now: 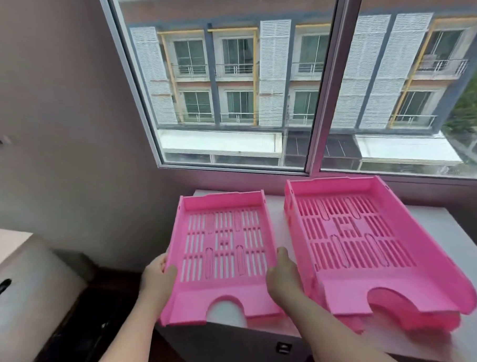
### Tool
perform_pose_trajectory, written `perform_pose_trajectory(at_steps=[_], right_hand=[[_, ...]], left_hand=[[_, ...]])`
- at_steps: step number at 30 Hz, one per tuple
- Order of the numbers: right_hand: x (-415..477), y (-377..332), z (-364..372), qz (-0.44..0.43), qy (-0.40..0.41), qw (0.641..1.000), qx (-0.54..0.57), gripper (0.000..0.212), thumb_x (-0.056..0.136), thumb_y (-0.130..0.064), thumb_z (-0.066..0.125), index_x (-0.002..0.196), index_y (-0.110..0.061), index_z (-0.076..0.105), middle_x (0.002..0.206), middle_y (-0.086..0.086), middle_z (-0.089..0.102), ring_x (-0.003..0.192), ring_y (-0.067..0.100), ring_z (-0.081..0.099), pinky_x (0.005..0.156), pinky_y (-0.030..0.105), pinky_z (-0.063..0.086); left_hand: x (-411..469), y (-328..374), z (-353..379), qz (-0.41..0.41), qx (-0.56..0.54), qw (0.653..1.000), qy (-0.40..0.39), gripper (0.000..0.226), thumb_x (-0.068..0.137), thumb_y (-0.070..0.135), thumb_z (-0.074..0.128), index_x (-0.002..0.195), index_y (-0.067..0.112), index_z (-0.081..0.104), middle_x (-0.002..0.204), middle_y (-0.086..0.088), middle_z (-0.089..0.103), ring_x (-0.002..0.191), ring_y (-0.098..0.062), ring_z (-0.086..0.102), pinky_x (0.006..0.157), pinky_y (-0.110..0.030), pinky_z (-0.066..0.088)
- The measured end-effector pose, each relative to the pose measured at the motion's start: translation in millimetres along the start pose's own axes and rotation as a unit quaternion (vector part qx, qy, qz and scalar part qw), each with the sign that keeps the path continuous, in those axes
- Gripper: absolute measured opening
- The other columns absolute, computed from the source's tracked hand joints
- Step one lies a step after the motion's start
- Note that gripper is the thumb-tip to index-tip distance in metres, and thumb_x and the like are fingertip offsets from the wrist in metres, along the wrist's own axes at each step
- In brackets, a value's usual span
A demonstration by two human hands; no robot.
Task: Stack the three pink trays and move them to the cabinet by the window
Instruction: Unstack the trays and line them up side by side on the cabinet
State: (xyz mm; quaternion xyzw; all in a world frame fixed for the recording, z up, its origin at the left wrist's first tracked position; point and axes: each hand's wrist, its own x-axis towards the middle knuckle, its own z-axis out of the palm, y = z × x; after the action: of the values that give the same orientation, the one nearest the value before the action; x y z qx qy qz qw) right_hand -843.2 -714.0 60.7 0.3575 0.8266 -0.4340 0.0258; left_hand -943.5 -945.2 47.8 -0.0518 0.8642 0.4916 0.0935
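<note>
A single pink slotted tray (224, 252) lies at the left end of the white cabinet top (441, 221) under the window. My left hand (158, 277) grips its left rim and my right hand (284, 277) grips its right rim. To the right sits a stack of pink trays (371, 246), two as far as I can tell, the lower one showing only at the front edge (418, 323). The single tray and the stack lie side by side, close together, with a narrow gap between them at the back.
A large sliding window (310, 95) rises just behind the cabinet. The grey wall (66, 133) closes off the left side. A white unit with a black handle (1, 289) stands low at the left, with dark floor (82, 330) between it and the cabinet.
</note>
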Motion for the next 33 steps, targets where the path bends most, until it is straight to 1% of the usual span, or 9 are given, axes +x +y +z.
perform_pose_trajectory(at_steps=[2,5,9,13,18,23,28,31,33], right_hand=[[4,-7,-6,-0.009,-0.008,1.000,-0.006,0.060,0.098,0.003,0.035,0.154,-0.009,0.020,0.099,0.008,0.058,0.064,0.013,0.051,0.046,0.022,0.032],[12,-31,-30,-0.066,0.008,0.997,-0.026,0.051,0.098,-0.003,0.042,0.148,-0.005,0.031,0.132,0.018,0.055,0.095,0.028,0.059,0.067,0.029,0.042],[22,-74,-71,-0.171,0.048,0.982,-0.065,0.045,0.097,-0.009,0.047,0.142,-0.005,0.043,0.139,0.017,0.053,0.118,0.032,0.056,0.086,0.033,0.043],[26,-86,-100,-0.218,0.062,0.969,-0.100,0.037,0.096,-0.012,0.050,0.132,-0.003,0.053,0.134,0.017,0.057,0.118,0.031,0.055,0.090,0.033,0.043],[29,-39,-151,-0.210,0.064,0.961,-0.170,0.039,0.096,-0.016,0.051,0.133,-0.005,0.057,0.136,0.015,0.058,0.122,0.030,0.055,0.103,0.039,0.043],[34,23,-217,-0.142,0.119,0.967,-0.173,0.031,0.094,-0.017,0.051,0.122,-0.007,0.063,0.127,0.013,0.062,0.108,0.030,0.060,0.094,0.040,0.050],[35,69,-259,-0.100,0.158,0.967,-0.175,0.030,0.093,-0.019,0.051,0.118,-0.008,0.064,0.122,0.012,0.063,0.103,0.031,0.061,0.088,0.042,0.053],[33,95,-268,-0.066,0.170,0.969,-0.167,0.030,0.094,-0.018,0.051,0.121,-0.010,0.063,0.122,0.011,0.061,0.104,0.031,0.061,0.087,0.042,0.054],[32,111,-266,-0.060,0.164,0.970,-0.169,0.031,0.095,-0.016,0.050,0.124,-0.008,0.060,0.122,0.012,0.057,0.104,0.031,0.060,0.086,0.044,0.054]], left_hand=[[1,6,-1,0.002,0.005,1.000,0.010,0.033,0.089,0.004,0.052,0.117,0.010,0.068,0.100,-0.005,0.073,0.094,-0.027,0.068,0.082,-0.040,0.056],[13,34,-11,0.013,0.015,0.999,0.026,0.045,0.089,0.015,0.061,0.134,0.009,0.058,0.129,-0.007,0.065,0.118,-0.025,0.061,0.095,-0.035,0.047],[29,90,-24,0.080,-0.007,0.994,0.069,0.043,0.090,0.019,0.063,0.131,0.008,0.058,0.125,-0.008,0.066,0.105,-0.021,0.062,0.089,-0.030,0.044],[22,132,-4,0.127,-0.027,0.989,0.069,0.035,0.091,0.019,0.061,0.125,0.011,0.060,0.108,-0.004,0.065,0.099,-0.022,0.062,0.078,-0.028,0.045],[-7,162,61,0.171,-0.002,0.985,0.000,0.027,0.092,0.021,0.061,0.118,0.016,0.061,0.100,0.004,0.064,0.095,-0.019,0.061,0.057,-0.021,0.042],[-40,186,133,0.201,0.021,0.978,-0.059,0.035,0.090,0.021,0.063,0.124,0.012,0.061,0.114,-0.005,0.067,0.095,-0.021,0.062,0.080,-0.033,0.054],[-75,195,192,0.196,0.055,0.974,-0.100,0.050,0.091,0.024,0.063,0.137,0.009,0.052,0.137,-0.010,0.059,0.113,-0.026,0.060,0.096,-0.035,0.045],[-92,190,217,0.173,0.088,0.978,-0.075,0.059,0.091,0.026,0.063,0.144,0.006,0.043,0.147,-0.016,0.049,0.132,-0.032,0.048,0.107,-0.041,0.040],[-100,183,227,0.149,0.103,0.983,-0.038,0.063,0.091,0.024,0.063,0.145,0.003,0.040,0.146,-0.019,0.047,0.131,-0.035,0.048,0.106,-0.044,0.042]])
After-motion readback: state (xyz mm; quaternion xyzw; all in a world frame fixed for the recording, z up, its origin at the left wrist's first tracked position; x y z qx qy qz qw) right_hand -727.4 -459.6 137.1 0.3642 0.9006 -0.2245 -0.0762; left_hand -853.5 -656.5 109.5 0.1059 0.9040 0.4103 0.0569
